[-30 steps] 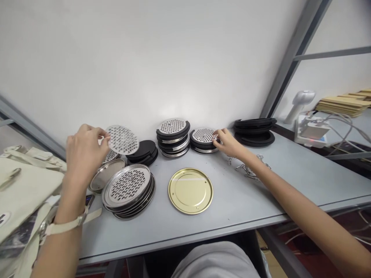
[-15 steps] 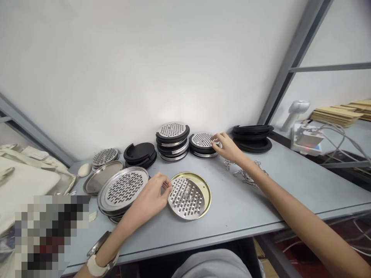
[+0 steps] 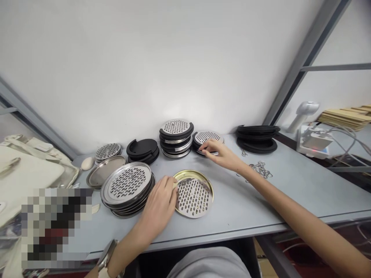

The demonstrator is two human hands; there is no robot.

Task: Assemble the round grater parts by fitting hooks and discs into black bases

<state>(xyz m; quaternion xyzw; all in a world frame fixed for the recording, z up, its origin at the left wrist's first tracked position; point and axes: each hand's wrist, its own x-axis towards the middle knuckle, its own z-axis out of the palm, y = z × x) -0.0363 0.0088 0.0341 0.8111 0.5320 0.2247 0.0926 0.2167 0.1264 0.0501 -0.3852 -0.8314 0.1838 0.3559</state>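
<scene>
Beside the front edge of the table lies a gold-coloured round dish (image 3: 209,178), with a perforated metal grater disc (image 3: 193,199) resting tilted in it, shifted toward the near right. My left hand (image 3: 160,202) is closed at the left rim of this dish; its fingertips are partly hidden. Farther back, my right hand (image 3: 222,154) hangs just in front of a short stack of black rings and metal graters (image 3: 208,136). Its fingers are bent and apart, with nothing visible in them. A taller similar stack (image 3: 176,139) stands to its left.
Left of my left hand are piled metal grater plates (image 3: 127,185), a plain metal dish (image 3: 106,172) and black holders (image 3: 142,150). Black rings (image 3: 256,139) stand at the back right. Small metal clips (image 3: 261,170) lie under my right forearm. A scanner (image 3: 304,114) stands beyond.
My right hand has drawn back from the top of the short stack, down and left. The grater disc has shifted rightward in the gold dish, and my left hand has turned flatter beside it.
</scene>
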